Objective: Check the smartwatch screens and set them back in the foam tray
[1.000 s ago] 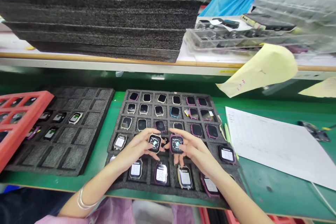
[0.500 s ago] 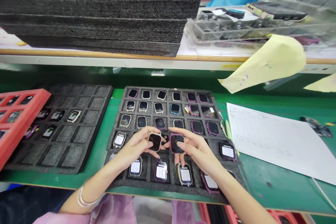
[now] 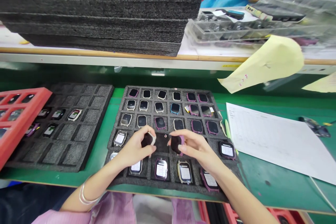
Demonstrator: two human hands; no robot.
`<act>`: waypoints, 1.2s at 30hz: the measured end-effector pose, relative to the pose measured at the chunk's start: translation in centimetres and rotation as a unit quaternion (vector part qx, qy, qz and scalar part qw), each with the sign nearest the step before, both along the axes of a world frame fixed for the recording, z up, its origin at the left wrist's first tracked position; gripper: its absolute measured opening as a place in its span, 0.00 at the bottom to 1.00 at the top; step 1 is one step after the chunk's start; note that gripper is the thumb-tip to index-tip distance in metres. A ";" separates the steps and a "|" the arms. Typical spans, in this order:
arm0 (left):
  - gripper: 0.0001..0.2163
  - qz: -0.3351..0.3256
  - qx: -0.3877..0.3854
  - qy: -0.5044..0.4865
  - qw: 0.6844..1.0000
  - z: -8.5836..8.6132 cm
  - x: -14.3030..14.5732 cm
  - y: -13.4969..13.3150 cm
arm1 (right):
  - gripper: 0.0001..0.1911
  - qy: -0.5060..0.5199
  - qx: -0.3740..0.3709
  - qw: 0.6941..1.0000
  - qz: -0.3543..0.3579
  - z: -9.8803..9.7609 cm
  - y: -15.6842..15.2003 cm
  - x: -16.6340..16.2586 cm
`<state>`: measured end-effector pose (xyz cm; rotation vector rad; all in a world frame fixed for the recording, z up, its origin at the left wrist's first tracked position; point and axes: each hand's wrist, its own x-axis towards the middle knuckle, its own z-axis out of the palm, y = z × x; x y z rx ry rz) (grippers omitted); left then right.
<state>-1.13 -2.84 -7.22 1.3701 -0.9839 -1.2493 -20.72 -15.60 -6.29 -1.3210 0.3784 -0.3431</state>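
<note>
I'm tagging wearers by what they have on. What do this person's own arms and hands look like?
Both forearms are bare, with no sleeves over them. There are no gloves on the left hand or the right hand, and no rings show. Thin silver bangles circle the left wrist, while the right wrist carries nothing. A pale pink garment shows at the bottom edge.

Here are two black foam trays (image 3: 168, 89), one red tray (image 3: 31, 112), one paper sheet (image 3: 275, 140) and two watches (image 3: 148, 139) (left hand (image 3: 132, 150) one, right hand (image 3: 198, 150) one).
</note>
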 end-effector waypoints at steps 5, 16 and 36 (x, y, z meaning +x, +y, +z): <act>0.09 0.007 -0.007 -0.005 1.000 -0.1 0.0 0.1 | 0.16 0.004 0.003 1.000 0.011 0.0 0.0 0.0; 0.09 0.011 -0.030 -0.030 0.999 0.8 0.3 -0.3 | 0.20 -0.021 0.036 0.998 0.054 1.1 -0.8 0.8; 0.09 -0.016 -0.070 -0.081 0.994 0.4 0.3 -1.6 | 0.20 -0.034 0.033 0.998 0.045 0.0 -1.6 1.2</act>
